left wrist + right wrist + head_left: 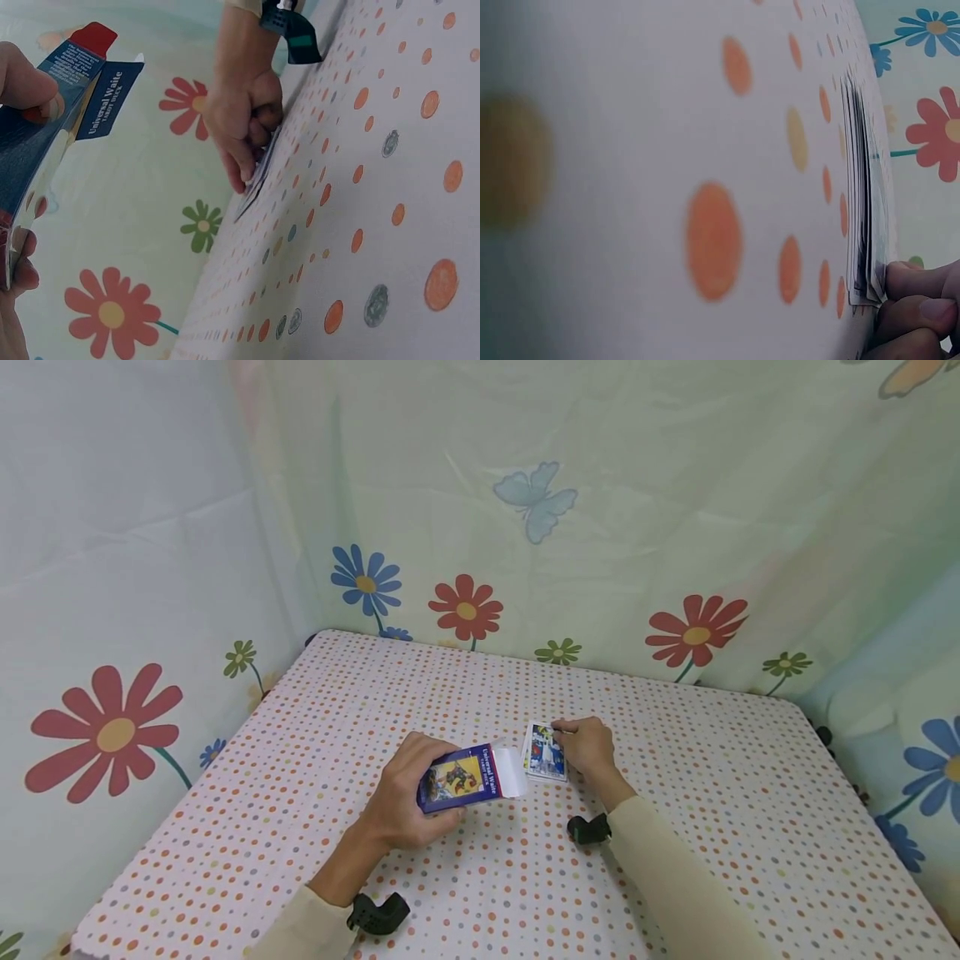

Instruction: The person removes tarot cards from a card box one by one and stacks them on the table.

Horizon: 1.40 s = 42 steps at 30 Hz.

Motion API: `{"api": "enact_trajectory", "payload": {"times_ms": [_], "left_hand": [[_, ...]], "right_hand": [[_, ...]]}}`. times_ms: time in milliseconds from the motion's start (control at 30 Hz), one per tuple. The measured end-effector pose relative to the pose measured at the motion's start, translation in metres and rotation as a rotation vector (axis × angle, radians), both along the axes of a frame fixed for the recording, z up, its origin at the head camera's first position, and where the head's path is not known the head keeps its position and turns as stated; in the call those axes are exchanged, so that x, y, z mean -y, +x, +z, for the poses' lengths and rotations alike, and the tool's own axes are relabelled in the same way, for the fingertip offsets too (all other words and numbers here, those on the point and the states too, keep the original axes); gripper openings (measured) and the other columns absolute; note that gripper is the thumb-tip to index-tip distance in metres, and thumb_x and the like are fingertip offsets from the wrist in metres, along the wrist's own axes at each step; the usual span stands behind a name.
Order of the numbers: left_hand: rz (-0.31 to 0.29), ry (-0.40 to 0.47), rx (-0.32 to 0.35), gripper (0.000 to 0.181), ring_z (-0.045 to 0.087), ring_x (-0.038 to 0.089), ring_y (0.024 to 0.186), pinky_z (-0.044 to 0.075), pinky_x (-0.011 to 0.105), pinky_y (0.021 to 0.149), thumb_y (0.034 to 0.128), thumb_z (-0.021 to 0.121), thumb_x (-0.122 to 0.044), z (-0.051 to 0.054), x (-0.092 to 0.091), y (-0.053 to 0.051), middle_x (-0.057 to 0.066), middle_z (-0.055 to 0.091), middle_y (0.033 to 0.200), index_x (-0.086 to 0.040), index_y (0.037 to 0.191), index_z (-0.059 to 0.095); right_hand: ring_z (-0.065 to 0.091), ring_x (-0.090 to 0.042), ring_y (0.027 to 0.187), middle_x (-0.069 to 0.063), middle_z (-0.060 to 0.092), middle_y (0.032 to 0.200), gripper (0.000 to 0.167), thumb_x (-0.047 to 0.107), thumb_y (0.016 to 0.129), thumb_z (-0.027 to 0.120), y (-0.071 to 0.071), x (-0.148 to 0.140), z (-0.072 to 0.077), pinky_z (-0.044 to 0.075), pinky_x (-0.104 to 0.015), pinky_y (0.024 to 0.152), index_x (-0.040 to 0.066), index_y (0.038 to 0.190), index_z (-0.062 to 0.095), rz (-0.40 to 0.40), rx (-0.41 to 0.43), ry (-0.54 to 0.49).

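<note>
My left hand (401, 797) grips a blue tarot card box (456, 781) above the table, its thumb and fingers on opposite sides. The box lies tilted with its front picture up, and its white end flap (512, 772) stands unfolded toward the right. What is inside the box is hidden. A small stack of tarot cards (546, 753) lies face up on the table just right of the flap. My right hand (588, 746) pinches the stack at its right edge. In the right wrist view, the cards (862, 202) look slightly fanned, with fingertips (919, 283) at one corner.
A polka-dot cloth (690, 793) covers the table. Behind it hangs a curtain (600, 543) printed with flowers and a butterfly. Black wrist devices (378, 914) sit on both wrists.
</note>
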<state>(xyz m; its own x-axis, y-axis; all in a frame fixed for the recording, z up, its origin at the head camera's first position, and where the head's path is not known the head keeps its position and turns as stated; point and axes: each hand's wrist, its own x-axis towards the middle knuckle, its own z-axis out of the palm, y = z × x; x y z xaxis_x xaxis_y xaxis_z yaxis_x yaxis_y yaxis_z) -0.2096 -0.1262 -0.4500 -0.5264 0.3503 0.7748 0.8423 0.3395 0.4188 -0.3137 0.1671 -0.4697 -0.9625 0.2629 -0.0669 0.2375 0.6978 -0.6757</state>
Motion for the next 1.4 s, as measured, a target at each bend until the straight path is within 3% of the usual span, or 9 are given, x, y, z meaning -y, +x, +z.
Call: {"api": "enact_trajectory", "payload": {"times_ms": [300, 533, 633, 700, 767, 867, 1067, 1200, 1400], "left_hand": [[0.006, -0.003, -0.001, 0.064, 0.052, 0.015, 0.092, 0.048, 0.029, 0.075, 0.0653, 0.077, -0.030, 0.001, 0.000, 0.001, 0.003, 0.064, 0.111, -0.008, 0.124, 0.062], [0.011, -0.007, 0.010, 0.064, 0.052, 0.015, 0.094, 0.048, 0.029, 0.076, 0.0660, 0.076, -0.031, 0.000, 0.000, 0.001, 0.002, 0.065, 0.112, -0.008, 0.124, 0.062], [0.009, 0.000, -0.004, 0.063, 0.052, 0.015, 0.093, 0.047, 0.029, 0.075, 0.0661, 0.076, -0.030, 0.000, 0.001, 0.000, 0.003, 0.065, 0.111, -0.008, 0.124, 0.062], [0.006, 0.004, -0.013, 0.063, 0.052, 0.015, 0.093, 0.046, 0.029, 0.075, 0.0661, 0.076, -0.030, 0.000, 0.000, -0.001, 0.003, 0.065, 0.111, -0.007, 0.123, 0.063], [0.003, 0.006, -0.021, 0.062, 0.051, 0.015, 0.092, 0.046, 0.029, 0.074, 0.0662, 0.075, -0.030, 0.000, 0.000, -0.002, 0.003, 0.065, 0.111, -0.007, 0.123, 0.063], [0.002, 0.004, -0.011, 0.062, 0.051, 0.015, 0.092, 0.046, 0.029, 0.074, 0.0665, 0.075, -0.030, 0.000, 0.000, -0.001, 0.003, 0.065, 0.111, -0.007, 0.123, 0.063], [0.006, -0.001, 0.012, 0.064, 0.051, 0.015, 0.093, 0.047, 0.029, 0.075, 0.0661, 0.076, -0.030, -0.001, 0.001, 0.001, 0.002, 0.064, 0.111, -0.008, 0.124, 0.062], [0.003, 0.000, 0.016, 0.064, 0.051, 0.014, 0.094, 0.047, 0.029, 0.075, 0.0661, 0.076, -0.030, -0.001, 0.001, 0.001, 0.001, 0.064, 0.111, -0.009, 0.125, 0.062], [0.005, 0.003, 0.005, 0.065, 0.051, 0.014, 0.095, 0.047, 0.029, 0.075, 0.0656, 0.076, -0.031, -0.001, 0.002, 0.000, 0.001, 0.063, 0.111, -0.008, 0.125, 0.062]], "right_hand": [[0.044, -0.036, 0.141, -0.015, 0.056, 0.143, 0.035, 0.018, 0.100, 0.063, 0.004, -0.005, -0.001, 0.043, -0.049, 0.106, 0.014, 0.134, 0.065, 0.018, -0.006, -0.083], [0.040, -0.039, 0.144, -0.018, 0.050, 0.149, 0.040, 0.020, 0.100, 0.062, 0.008, -0.007, 0.000, 0.033, -0.054, 0.116, 0.017, 0.140, 0.061, 0.006, 0.013, -0.139], [0.065, -0.031, 0.105, -0.023, 0.060, 0.137, 0.047, 0.019, 0.099, 0.061, 0.012, -0.006, 0.000, 0.054, -0.044, 0.089, 0.017, 0.146, 0.056, -0.019, 0.008, -0.171], [0.060, -0.021, 0.073, -0.021, 0.067, 0.114, 0.050, 0.017, 0.099, 0.059, 0.015, -0.006, 0.001, 0.052, -0.034, 0.064, 0.015, 0.149, 0.052, -0.048, -0.005, -0.211], [0.048, -0.014, 0.056, -0.015, 0.064, 0.092, 0.052, 0.015, 0.100, 0.055, 0.019, -0.006, 0.002, 0.042, -0.027, 0.049, 0.012, 0.151, 0.049, -0.076, -0.011, -0.294], [0.050, -0.010, 0.054, -0.009, 0.060, 0.087, 0.049, 0.013, 0.102, 0.048, 0.027, -0.006, 0.006, 0.040, -0.023, 0.045, 0.004, 0.150, 0.046, -0.079, -0.010, -0.469], [0.050, -0.011, 0.055, -0.013, 0.058, 0.098, 0.039, 0.010, 0.103, 0.045, 0.046, 0.004, 0.020, 0.041, -0.024, 0.048, 0.004, 0.142, 0.046, -0.076, -0.001, -0.756], [0.048, -0.011, 0.055, -0.010, 0.057, 0.095, 0.035, 0.010, 0.101, 0.049, 0.061, 0.017, 0.038, 0.040, -0.024, 0.049, 0.004, 0.136, 0.048, -0.063, -0.073, -0.805], [0.045, -0.010, 0.057, -0.005, 0.056, 0.084, 0.027, 0.007, 0.096, 0.059, 0.088, 0.039, 0.058, 0.038, -0.022, 0.050, 0.002, 0.122, 0.053, 0.039, -0.172, -0.816]]}}
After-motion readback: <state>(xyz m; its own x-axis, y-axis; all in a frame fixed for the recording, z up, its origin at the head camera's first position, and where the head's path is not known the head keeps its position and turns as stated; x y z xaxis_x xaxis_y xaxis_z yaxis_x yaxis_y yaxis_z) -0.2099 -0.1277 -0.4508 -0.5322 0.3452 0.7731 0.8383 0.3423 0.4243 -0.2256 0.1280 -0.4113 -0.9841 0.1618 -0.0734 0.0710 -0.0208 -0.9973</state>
